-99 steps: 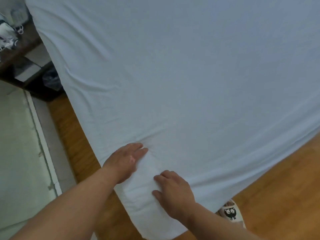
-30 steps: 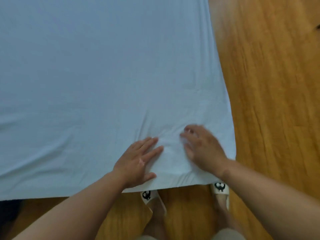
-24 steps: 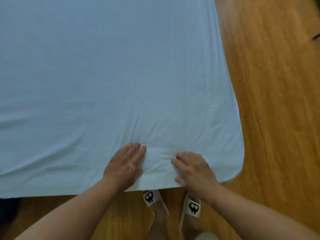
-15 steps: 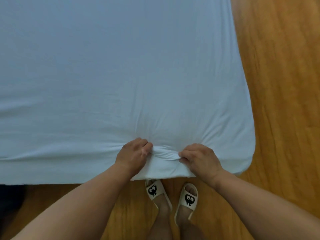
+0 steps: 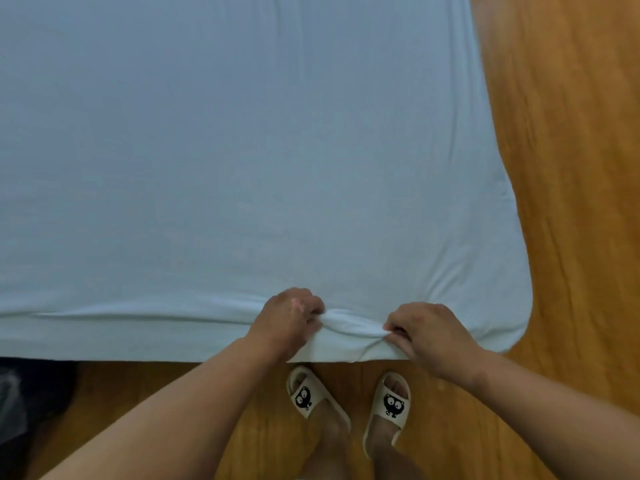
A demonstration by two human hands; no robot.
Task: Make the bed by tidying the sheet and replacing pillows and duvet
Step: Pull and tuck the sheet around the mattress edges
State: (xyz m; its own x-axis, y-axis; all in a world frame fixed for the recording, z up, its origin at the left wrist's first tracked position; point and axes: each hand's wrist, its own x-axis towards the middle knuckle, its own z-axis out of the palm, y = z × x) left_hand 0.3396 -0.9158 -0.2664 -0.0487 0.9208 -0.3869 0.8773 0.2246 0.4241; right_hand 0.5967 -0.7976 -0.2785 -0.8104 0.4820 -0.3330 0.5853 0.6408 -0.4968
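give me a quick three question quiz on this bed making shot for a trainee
1. True or false: the left hand and right hand both pinch a bunched fold of the pale blue fabric bed sheet at its near edge.
2. The sheet's rounded corner lies on which side of the hands? A left, B right, C out of view.
3. Fill in: the cream slippers with black cartoon faces stand on an orange-brown ___ floor.
Key: 1 true; 2 B; 3 wooden.
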